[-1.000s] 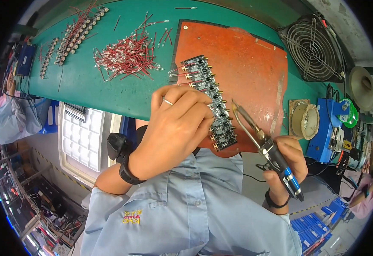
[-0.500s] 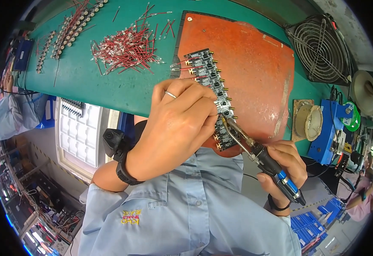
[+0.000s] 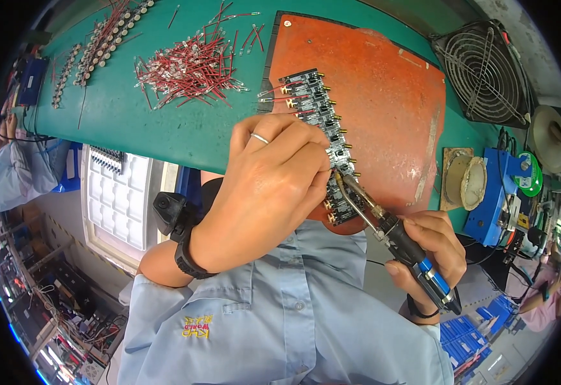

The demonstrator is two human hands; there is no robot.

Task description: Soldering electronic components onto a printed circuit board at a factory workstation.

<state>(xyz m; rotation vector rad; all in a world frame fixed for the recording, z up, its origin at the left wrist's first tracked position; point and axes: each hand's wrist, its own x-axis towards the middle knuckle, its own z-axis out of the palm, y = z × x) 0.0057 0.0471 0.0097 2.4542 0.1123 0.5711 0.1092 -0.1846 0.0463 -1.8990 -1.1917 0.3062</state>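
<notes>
The left hand (image 3: 264, 192) lies palm-down over the near end of a long black circuit-board strip (image 3: 322, 122), its fingers curled and pressing the strip flat against the orange heat mat (image 3: 389, 109) on the green counter (image 3: 146, 128); whether anything is pinched beneath those fingers cannot be told. The right hand (image 3: 431, 247) is closed around the blue-and-black handle of a soldering iron (image 3: 389, 228), held like a pen, with the tip reaching the strip's edge just beside the left fingertips (image 3: 322, 176). The step in hand looks like soldering a joint on the strip — doing it well probably means keeping the board pinned so it cannot shift; keeping the tip on the joint only long enough for solder to flow; and keeping the left fingertips clear of the hot tip, which sits very close. A loose pile of red-sleeved wire leads (image 3: 190, 64) lies well apart on the counter, and rows of small parts (image 3: 97, 45) sit at the far left; a wire-guard fan (image 3: 483, 70) stands at the far right, with a worn sponge holder (image 3: 466, 183) beside a blue iron stand (image 3: 495, 199) near the right hand.
</notes>
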